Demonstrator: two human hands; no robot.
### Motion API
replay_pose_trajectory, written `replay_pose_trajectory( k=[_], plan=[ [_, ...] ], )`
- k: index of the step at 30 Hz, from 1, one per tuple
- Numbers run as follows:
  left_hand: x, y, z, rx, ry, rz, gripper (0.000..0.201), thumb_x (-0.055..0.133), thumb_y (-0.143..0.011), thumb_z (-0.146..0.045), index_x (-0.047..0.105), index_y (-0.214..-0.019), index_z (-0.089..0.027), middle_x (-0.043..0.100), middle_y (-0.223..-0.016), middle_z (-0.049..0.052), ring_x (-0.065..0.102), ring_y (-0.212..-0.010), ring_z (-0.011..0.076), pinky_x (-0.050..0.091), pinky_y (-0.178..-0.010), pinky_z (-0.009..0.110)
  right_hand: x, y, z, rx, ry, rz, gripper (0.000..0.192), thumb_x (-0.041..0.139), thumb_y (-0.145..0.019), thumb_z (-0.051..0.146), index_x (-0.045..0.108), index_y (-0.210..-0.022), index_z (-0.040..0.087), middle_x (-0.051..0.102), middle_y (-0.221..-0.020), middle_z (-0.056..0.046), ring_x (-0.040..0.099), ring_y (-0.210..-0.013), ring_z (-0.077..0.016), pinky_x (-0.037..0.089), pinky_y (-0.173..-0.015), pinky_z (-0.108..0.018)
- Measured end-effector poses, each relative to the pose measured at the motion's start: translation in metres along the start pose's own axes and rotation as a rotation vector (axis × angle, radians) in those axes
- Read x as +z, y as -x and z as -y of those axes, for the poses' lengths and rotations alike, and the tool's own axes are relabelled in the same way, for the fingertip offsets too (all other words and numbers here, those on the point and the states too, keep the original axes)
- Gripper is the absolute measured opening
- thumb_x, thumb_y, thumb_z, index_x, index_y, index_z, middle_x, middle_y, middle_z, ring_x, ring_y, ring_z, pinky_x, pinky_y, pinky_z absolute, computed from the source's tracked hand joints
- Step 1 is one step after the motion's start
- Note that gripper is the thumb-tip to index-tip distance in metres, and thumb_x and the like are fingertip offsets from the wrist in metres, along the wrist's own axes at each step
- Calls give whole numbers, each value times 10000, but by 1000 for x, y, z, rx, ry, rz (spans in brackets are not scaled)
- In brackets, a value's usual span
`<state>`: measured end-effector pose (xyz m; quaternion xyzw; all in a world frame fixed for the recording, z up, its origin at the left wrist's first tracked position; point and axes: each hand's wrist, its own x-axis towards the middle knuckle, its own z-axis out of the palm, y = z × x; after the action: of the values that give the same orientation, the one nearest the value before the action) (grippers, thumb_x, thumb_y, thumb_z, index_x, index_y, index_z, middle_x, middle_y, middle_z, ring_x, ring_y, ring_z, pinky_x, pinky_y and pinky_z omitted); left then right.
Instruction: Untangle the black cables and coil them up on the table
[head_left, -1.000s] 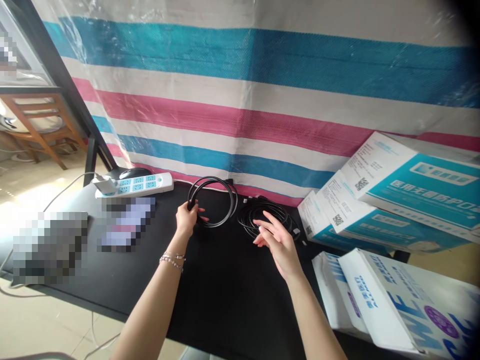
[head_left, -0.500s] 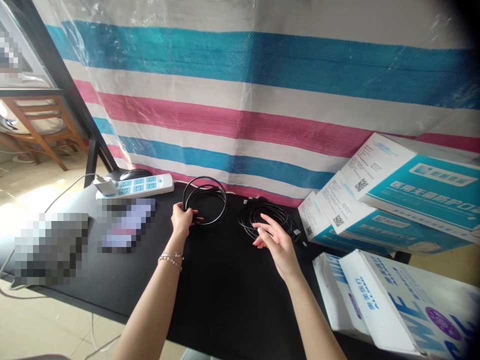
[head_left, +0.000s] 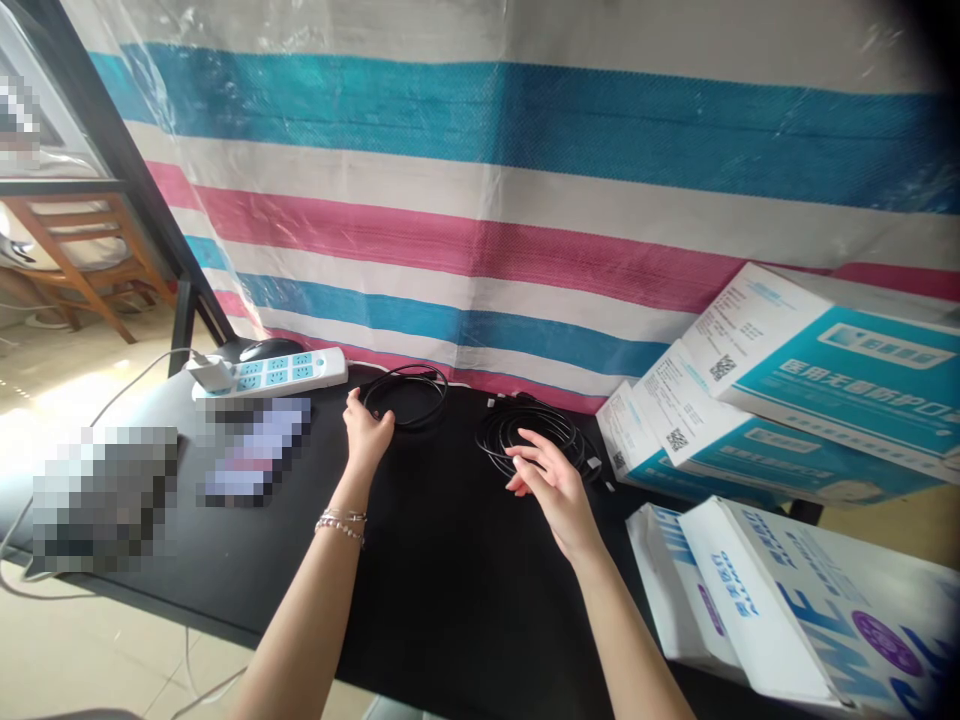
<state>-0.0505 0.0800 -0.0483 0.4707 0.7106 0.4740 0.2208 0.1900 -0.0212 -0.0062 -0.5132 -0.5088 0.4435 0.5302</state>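
Observation:
A coiled black cable (head_left: 409, 422) lies on the black table in front of the striped sheet. Just at its left side is my left hand (head_left: 367, 428), thumb and fingers apart, with nothing gripped; whether a fingertip still touches the coil I cannot tell. A larger bundle of black cables (head_left: 499, 455) with pale plugs rests farther right. Over the front of that bundle hovers my right hand (head_left: 551, 485), its fingers loosely spread and holding nothing.
On the left stand a white power strip (head_left: 330, 368) with a plug in it, a dark computer mouse (head_left: 270, 348) and a blurred-out flat item (head_left: 255, 450). Blue-and-white mask boxes (head_left: 862, 370) and white cartons (head_left: 787, 620) are stacked at the right. The striped sheet (head_left: 465, 230) closes off the back.
My left hand has let go of the small cable coil, which has dropped from a raised tilt to lie flat on the table. The right hand stays about where it was.

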Motion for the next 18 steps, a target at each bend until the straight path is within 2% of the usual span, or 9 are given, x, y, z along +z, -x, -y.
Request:
replay_pose_trajectory(
  k=[2, 5, 7, 9, 13, 15, 18],
  plan=[
    [0, 3, -4, 13, -29, 57, 693, 619, -680, -238, 294, -1287, -157, 356, -1264, 186, 459, -1174, 274, 355, -998, 439, 0, 0, 1, 0, 9, 8, 491, 617, -733, 428, 500, -1152, 200, 608, -997, -76, 594, -581, -119, 484, -541, -284],
    [0, 6, -8, 12, -37, 195, 731, 633, -683, -355, 309, -1310, -168, 192, -1390, 192, 203, -1338, 321, 275, -1048, 437, 0, 0, 1, -7, 23, 17, 475, 613, -736, 428, 510, -1139, 199, 607, -990, -74, 596, -584, -121, 489, -539, -286],
    [-1, 7, -7, 1, -61, 276, 790, 641, -666, -447, 302, -1327, -179, 73, -1439, 187, 87, -1361, 344, 233, -1064, 444, 0, 0, 1, -16, 32, 20, 464, 609, -740, 424, 513, -1135, 198, 605, -988, -73, 596, -584, -121, 491, -537, -286],
    [0, 7, -5, 15, -108, 330, 852, 663, -627, -499, 299, -1335, -197, 8, -1459, 176, 51, -1360, 366, 211, -1066, 459, 0, 0, -1, -39, 45, 14, 448, 607, -745, 417, 517, -1125, 198, 602, -983, -68, 594, -582, -119, 494, -533, -285],
    [1, 10, -4, 74, -287, 321, 814, 674, -628, -477, 344, -1315, -192, 50, -1460, 192, 33, -1355, 389, 214, -1045, 500, -1, -1, -5, -141, 110, -60, 370, 586, -764, 399, 537, -1066, 191, 590, -895, -37, 561, -549, -105, 503, -522, -284],
    [2, 13, -7, 98, -376, 276, 724, 653, -662, -461, 395, -1287, -203, 91, -1452, 195, 69, -1349, 394, 238, -1018, 523, -3, -2, -6, -205, 190, -138, 317, 570, -778, 383, 552, -1023, 183, 577, -825, -20, 536, -529, -98, 499, -511, -272],
    [1, 19, -14, 193, -465, 200, 502, 643, -686, -435, 539, -1147, -266, 184, -1428, 141, 184, -1308, 390, 295, -958, 538, -7, -3, -6, -335, 386, -283, 236, 539, -802, 340, 577, -964, 173, 574, -775, -21, 514, -521, -96, 477, -503, -249]
  ],
)
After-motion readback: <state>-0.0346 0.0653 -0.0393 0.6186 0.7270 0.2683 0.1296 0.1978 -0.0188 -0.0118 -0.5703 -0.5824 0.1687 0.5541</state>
